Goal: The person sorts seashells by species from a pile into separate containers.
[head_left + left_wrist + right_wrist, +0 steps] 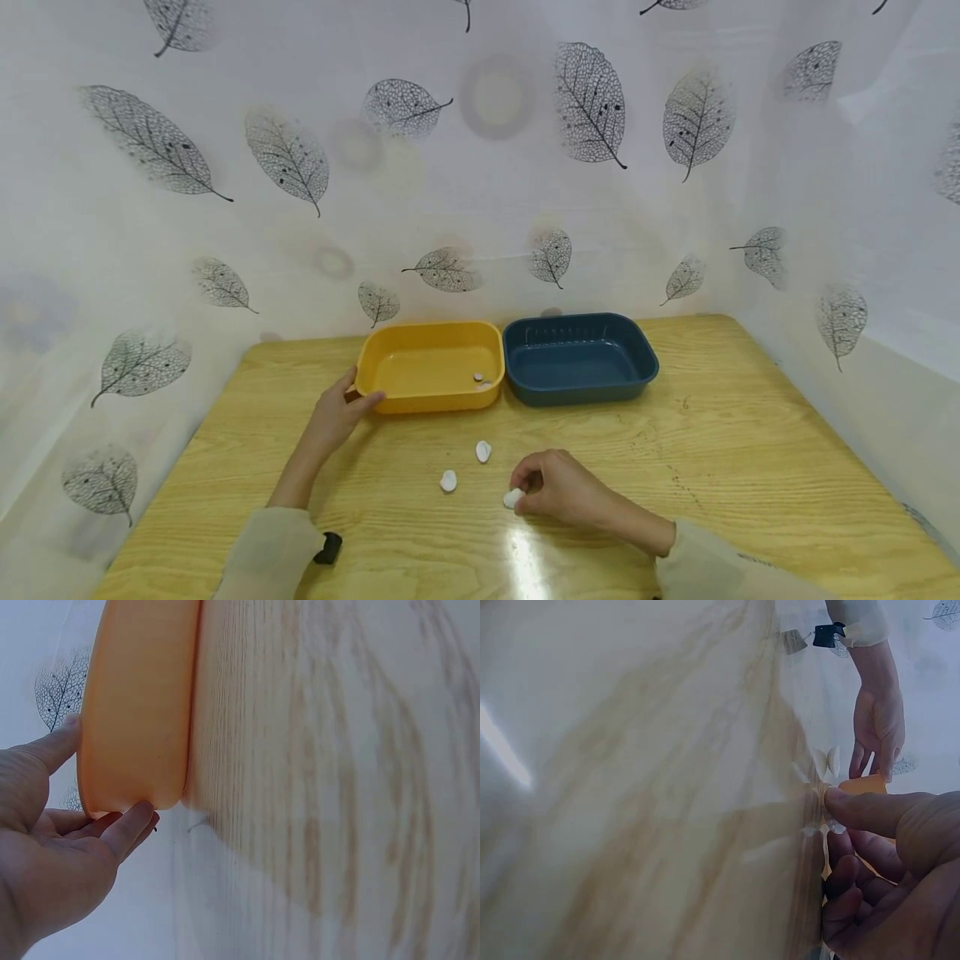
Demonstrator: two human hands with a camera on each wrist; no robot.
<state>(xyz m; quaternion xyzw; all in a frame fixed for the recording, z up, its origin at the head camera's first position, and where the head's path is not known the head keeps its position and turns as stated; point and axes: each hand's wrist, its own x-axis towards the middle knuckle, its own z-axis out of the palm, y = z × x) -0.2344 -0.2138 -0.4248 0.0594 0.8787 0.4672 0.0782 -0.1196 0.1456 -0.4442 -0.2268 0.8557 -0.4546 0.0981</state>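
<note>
My left hand (335, 418) grips the left end of a yellow plastic tray (438, 403), thumb at the front rim and fingers around the corner. The left wrist view shows the fingertips against the tray's end wall (142, 712). Low over the wooden table, my right hand (564, 490) pinches a white shell (513, 498) between thumb and fingers. Two more white shells, one (483, 451) nearer the tray and one (448, 481) further left, lie on the table. Inside the yellow tray, small pale pieces (483, 385) sit at the right end.
A dark blue tray (577, 395) stands right beside the yellow one, toward the back of the wooden table (750, 467). A white cloth with leaf prints (487, 192) hangs behind the table and along its sides.
</note>
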